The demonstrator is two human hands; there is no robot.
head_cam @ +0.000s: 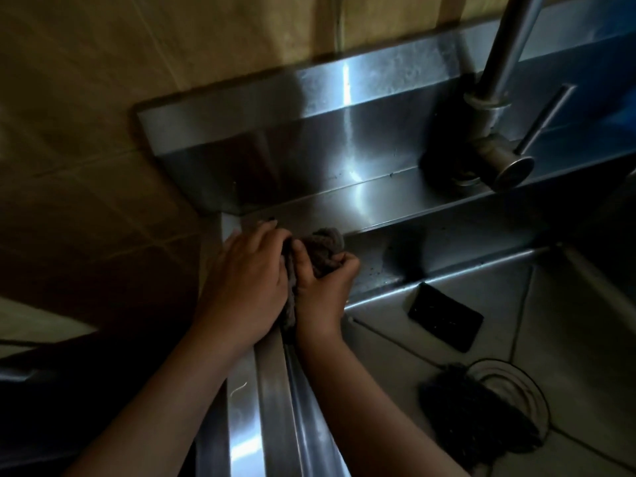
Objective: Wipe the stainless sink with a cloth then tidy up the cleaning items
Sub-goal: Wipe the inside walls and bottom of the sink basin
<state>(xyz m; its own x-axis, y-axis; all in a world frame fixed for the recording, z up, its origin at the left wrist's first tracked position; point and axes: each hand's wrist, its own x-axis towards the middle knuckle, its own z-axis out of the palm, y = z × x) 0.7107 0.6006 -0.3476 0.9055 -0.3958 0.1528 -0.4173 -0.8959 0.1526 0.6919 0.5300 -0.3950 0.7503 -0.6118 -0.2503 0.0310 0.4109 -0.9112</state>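
Observation:
A bunched grey-brown cloth point(325, 249) lies at the back left corner of the stainless sink point(395, 204), on its rim. My right hand point(321, 287) grips the cloth from the right. My left hand point(246, 284) presses against the cloth from the left, fingers curled over it. Part of the cloth hangs down between the two hands along the sink's left edge. Both forearms come up from the bottom of the view.
A dark rectangular sponge point(445, 316) lies in the basin. A dark scrubbing pad point(478, 414) rests beside the drain point(516, 387). The steel faucet point(495, 108) rises at the back right. A splashback point(309, 139) and tan tiled wall point(103, 98) stand behind.

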